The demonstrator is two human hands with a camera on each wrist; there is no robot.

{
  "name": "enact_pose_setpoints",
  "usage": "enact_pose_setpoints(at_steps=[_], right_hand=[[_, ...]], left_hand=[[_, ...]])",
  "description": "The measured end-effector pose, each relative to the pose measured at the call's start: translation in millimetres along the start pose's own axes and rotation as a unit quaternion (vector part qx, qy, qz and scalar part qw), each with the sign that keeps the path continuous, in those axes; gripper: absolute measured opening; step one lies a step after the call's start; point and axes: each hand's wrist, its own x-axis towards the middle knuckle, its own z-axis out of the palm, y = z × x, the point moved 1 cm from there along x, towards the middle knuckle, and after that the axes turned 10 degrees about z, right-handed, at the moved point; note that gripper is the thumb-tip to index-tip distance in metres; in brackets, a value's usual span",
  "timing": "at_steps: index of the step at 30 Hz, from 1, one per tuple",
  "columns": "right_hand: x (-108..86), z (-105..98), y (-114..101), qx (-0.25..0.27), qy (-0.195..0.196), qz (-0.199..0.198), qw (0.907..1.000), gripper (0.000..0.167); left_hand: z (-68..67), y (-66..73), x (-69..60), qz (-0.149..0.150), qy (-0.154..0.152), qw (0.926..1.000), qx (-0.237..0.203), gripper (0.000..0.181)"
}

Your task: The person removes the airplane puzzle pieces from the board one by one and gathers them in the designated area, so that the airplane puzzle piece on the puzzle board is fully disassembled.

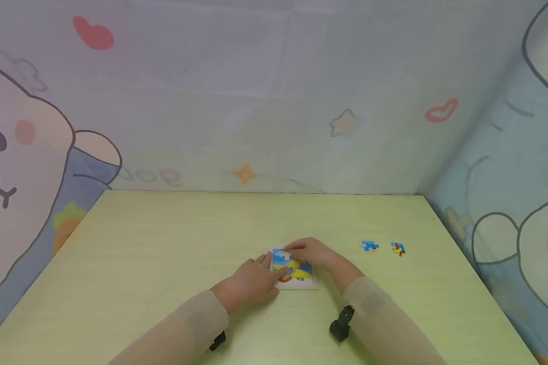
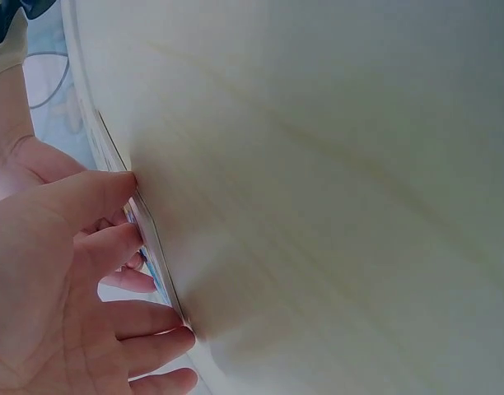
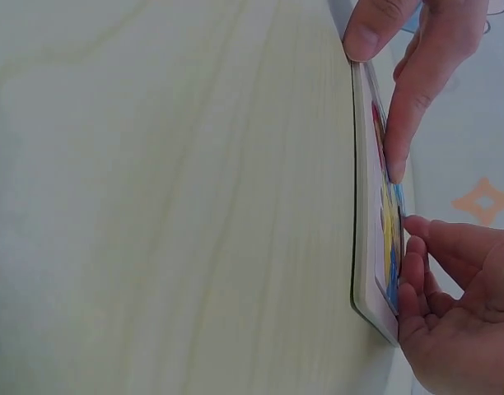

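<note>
Pressure is best applied lightly here, the white-framed rectangular jigsaw [image 1: 299,275] being touched by the straight-fingered left hand [image 1: 254,280], the curled right hand's [image 1: 317,253] grip unclear.

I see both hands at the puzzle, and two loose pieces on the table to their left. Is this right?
Not quite: the two loose pieces lie on the table to the right of the left hand and right hand, as the head view shows. Both hands are at the puzzle.
</note>
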Motion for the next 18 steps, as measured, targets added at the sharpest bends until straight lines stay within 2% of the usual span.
enact_pose_setpoints(at_steps=[8, 13, 18], right_hand=[[0.5, 1, 1, 0.026, -0.004, -0.004, 0.9996, 0.027], [5.4, 3, -5, 0.053, 0.003, -0.016, 0.9985, 0.024], [9.1, 6, -12, 0.08, 0.009, -0.013, 0.9967, 0.019]], left_hand=[[2.5, -1.0, 0.2, -0.002, 0.001, 1.0, -0.003, 0.054], [3.0, -2.3, 0.1, -0.001, 0.001, 1.0, -0.003, 0.055], [2.4, -1.8, 1.9, 0.0, 0.0, 1.0, -0.009, 0.054]])
